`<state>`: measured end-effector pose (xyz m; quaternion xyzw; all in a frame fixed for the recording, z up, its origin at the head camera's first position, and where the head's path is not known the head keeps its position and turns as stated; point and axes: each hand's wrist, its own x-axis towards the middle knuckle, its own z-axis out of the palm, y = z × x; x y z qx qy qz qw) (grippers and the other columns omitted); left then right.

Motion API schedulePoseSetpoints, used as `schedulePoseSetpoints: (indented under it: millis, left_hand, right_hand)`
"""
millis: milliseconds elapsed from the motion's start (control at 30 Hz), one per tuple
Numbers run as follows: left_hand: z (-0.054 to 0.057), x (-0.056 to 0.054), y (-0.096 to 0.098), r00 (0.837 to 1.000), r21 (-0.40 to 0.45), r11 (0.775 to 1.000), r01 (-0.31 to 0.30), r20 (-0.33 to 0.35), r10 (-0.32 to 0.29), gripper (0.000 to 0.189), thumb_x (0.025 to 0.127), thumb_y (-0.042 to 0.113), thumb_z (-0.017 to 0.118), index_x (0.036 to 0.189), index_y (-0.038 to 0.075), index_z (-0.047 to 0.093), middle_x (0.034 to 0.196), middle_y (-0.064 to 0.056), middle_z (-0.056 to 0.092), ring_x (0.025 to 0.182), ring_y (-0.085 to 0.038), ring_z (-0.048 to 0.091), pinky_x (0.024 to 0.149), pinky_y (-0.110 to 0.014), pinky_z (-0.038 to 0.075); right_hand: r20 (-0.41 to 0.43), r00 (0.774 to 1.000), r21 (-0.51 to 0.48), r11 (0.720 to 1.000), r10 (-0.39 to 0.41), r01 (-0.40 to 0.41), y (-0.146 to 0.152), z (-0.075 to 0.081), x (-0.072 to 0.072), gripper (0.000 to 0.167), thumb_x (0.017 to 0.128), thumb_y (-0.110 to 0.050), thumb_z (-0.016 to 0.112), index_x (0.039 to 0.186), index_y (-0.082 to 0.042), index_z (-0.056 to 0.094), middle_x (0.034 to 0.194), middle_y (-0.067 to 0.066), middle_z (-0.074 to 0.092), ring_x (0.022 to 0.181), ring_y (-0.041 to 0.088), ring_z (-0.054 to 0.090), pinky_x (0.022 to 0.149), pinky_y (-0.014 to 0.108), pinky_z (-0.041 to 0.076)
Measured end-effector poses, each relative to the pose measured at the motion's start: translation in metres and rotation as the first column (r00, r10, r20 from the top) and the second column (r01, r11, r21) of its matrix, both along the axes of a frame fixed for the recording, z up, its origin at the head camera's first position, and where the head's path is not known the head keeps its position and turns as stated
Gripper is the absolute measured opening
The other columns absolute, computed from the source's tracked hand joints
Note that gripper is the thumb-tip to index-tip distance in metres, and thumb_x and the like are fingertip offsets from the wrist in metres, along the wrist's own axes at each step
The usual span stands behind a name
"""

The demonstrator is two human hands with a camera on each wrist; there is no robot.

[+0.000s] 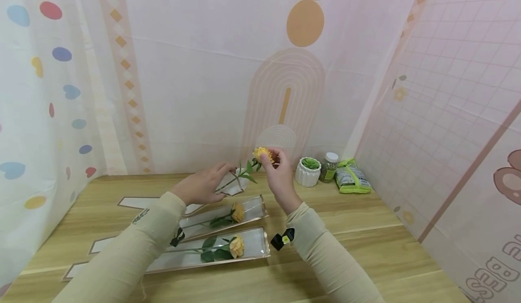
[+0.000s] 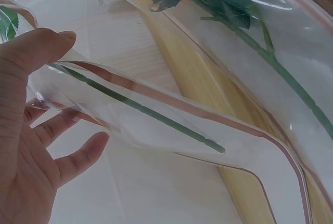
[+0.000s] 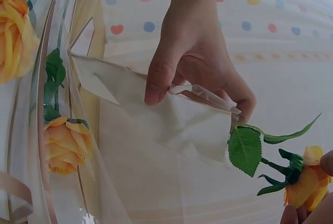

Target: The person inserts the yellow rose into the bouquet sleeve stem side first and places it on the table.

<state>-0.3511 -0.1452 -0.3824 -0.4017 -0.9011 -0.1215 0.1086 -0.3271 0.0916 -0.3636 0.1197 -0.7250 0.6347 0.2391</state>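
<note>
My left hand [image 1: 205, 183] grips the mouth of a flower sleeve [image 3: 171, 125], white with a clear front and brown edging, its thumb on one side and fingers on the other. My right hand [image 1: 281, 178] pinches the bloom of a yellow artificial rose [image 1: 262, 154] between thumb and fingers. The rose's green stem [image 2: 151, 112] runs down inside the sleeve, while its leaves [image 3: 245, 151] and bloom stick out of the opening. Nearer my body lie two more sleeves, each with a yellow rose inside, one rose in the middle [image 1: 237, 212] and one in front [image 1: 236, 247].
At the back right of the wooden table [image 1: 325, 230] stand a white pot with a green succulent [image 1: 308, 175], a jar with a white lid [image 1: 329, 167] and a green-and-white packet [image 1: 352, 177]. Patterned curtains [image 1: 195, 90] hang behind and at both sides.
</note>
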Motion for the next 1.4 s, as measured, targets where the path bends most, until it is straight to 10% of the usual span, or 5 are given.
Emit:
schedulePoseSetpoints:
  millis: [1400]
  left_hand:
    - [0.0073,0.0038,0.0031,0.999,0.011,1.000,-0.007,0.044,0.007,0.077,0.085,0.018,0.078,0.148,0.004,0.036,0.143,-0.018,0.048,0.120,-0.034,0.060,0.094,-0.048,0.055]
  right_hand:
    - [-0.009,0.995,0.115,0.989,0.097,-0.096,-0.0062,-0.0070,0.0049,0.028,0.095,-0.011,0.070,0.117,0.003,0.060,0.118,0.016,0.057,0.106,0.033,0.057,0.094,0.044,0.051]
